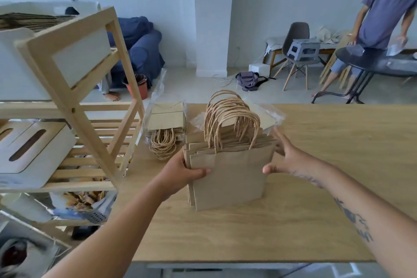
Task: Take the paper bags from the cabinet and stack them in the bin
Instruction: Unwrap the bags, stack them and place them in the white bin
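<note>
No legible brand, label or writing appears on any item. The tabletop (316, 221) is light wood grain, in a white-walled room with a pale floor. A wooden shelf rack (74, 106) stands at 9 o'clock; a blue sofa (142, 49) sits at 11 o'clock; a second person (383, 13) leans over a round black table (379, 61) at 2 o'clock. A stack of paper bags (228, 178) stands upright at frame centre on the tabletop, handles up. The left hand (180, 176) clamps the stack's left edge, thumb across the front. The right hand (286, 160) touches the right edge, its fingers (279, 140) extended, not clenched. A second bundle of bags (165, 126), plastic-wrapped, lies flat at 11 o'clock of the stack.
</note>
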`<state>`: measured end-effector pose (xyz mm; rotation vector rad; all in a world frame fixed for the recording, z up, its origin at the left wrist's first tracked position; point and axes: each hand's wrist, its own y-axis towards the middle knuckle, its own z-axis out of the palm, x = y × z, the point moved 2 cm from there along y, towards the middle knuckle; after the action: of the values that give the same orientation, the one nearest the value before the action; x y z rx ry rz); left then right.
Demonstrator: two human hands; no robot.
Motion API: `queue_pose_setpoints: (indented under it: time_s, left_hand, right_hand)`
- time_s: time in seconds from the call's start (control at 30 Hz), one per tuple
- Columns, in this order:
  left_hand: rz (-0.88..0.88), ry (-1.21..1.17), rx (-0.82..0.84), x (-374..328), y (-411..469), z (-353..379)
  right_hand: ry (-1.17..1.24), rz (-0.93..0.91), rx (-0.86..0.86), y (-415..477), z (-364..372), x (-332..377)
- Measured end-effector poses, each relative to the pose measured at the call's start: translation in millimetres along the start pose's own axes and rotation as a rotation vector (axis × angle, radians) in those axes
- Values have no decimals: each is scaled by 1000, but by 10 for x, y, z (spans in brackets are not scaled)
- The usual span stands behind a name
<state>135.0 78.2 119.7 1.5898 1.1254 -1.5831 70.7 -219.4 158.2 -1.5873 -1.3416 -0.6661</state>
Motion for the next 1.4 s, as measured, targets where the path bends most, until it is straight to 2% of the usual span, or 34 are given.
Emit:
queue_pose_setpoints:
  time_s: [0.1,0.3,0.47,0.6,0.7,0.87,1.0,1.2,1.4]
  left_hand:
    - [-26,14,42,1,-14,24]
    - [-14,116,62,-133,-26,-89]
    - [52,177,-65,-178,-109,-291]
    - [53,215,-225,-14,-222,-342]
    - [78,238,-263,19,-281,-211]
    - [102,280,-328,-70,-429,-109]
    - [99,363,-391,-30,-637,-55]
    - [-2,204,-541,-49,-843,-160]
    - [-147,285,-661,139,-1033,-245]
  right_hand:
    - [99,7,20,141,188,-205]
    - [263,-125,-118,327,390,-100]
    - [289,-182,-250,264,625,17]
    - [246,-159,-182,239,851,-49]
    - [230,-133,-183,213,931,-71]
    - [181,-188,-249,168,923,23]
    - [168,-195,-186,111,1073,-16]
    - [294,-138,-53,60,1298,4]
    - [426,25,-67,-3,1818,-174]
